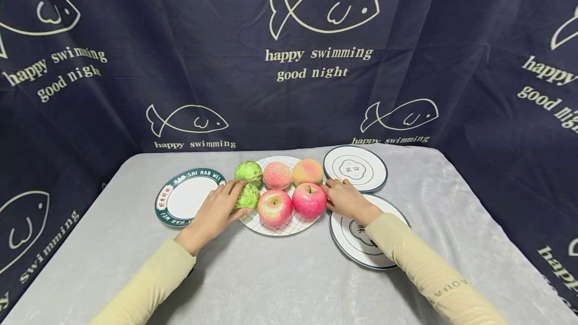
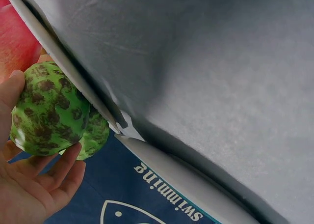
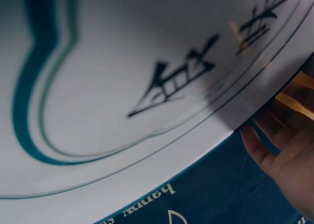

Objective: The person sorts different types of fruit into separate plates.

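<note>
My left hand (image 1: 218, 209) holds the nearer green custard apple (image 2: 51, 108), thumb on one side and fingers round the other. A second custard apple (image 1: 248, 173) lies just behind it. Both are at the left side of a white checked plate (image 1: 256, 225). That plate also bears a pinkish peach (image 1: 277, 175), an orange-yellow peach (image 1: 307, 170), a pale red apple (image 1: 274, 207) and a deep pink apple (image 1: 309, 200). At the right, the fingertips of my right hand (image 1: 346, 199) reach the deep pink apple's side; the right wrist view hides that contact.
A green-rimmed oval plate (image 1: 169, 219) lies at the left. Two white plates with dark blue rims stand at the right, the far plate (image 1: 375, 164) and the near plate (image 1: 345, 250) under my right wrist. Dark fish-patterned curtain (image 1: 316, 119) surrounds the grey cloth-covered table (image 1: 271, 285).
</note>
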### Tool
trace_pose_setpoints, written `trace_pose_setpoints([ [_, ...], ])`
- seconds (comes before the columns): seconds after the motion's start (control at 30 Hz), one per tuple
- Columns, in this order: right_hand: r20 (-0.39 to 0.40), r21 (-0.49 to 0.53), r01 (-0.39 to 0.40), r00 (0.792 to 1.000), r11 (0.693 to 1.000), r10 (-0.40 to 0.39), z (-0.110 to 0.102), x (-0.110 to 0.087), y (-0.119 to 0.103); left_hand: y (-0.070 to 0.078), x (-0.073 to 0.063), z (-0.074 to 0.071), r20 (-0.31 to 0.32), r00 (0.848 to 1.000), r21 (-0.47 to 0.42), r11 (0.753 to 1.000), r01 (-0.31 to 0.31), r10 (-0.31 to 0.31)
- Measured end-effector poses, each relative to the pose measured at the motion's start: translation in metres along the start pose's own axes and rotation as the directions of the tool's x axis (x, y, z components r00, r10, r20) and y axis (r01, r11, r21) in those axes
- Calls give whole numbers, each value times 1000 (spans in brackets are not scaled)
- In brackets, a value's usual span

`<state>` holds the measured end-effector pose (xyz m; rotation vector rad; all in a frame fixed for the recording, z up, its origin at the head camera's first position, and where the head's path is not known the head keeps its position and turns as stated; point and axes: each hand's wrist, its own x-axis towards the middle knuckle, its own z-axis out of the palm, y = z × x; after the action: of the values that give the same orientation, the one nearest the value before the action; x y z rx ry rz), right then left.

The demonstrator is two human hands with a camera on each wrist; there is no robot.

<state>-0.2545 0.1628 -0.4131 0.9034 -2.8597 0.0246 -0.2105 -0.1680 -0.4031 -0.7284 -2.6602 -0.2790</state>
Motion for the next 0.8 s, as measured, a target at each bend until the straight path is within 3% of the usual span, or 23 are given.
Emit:
trace_pose_setpoints([
  [0.47,-13,8,16,1000,1000,-16,1,0,1,-1,-1,-9,23,999,-4,1000,26,-26],
  [0.8,-29,3,25,999,1000,-25,1,0,2,-3,-4,-15,0,1000,6,1000,31,-31],
])
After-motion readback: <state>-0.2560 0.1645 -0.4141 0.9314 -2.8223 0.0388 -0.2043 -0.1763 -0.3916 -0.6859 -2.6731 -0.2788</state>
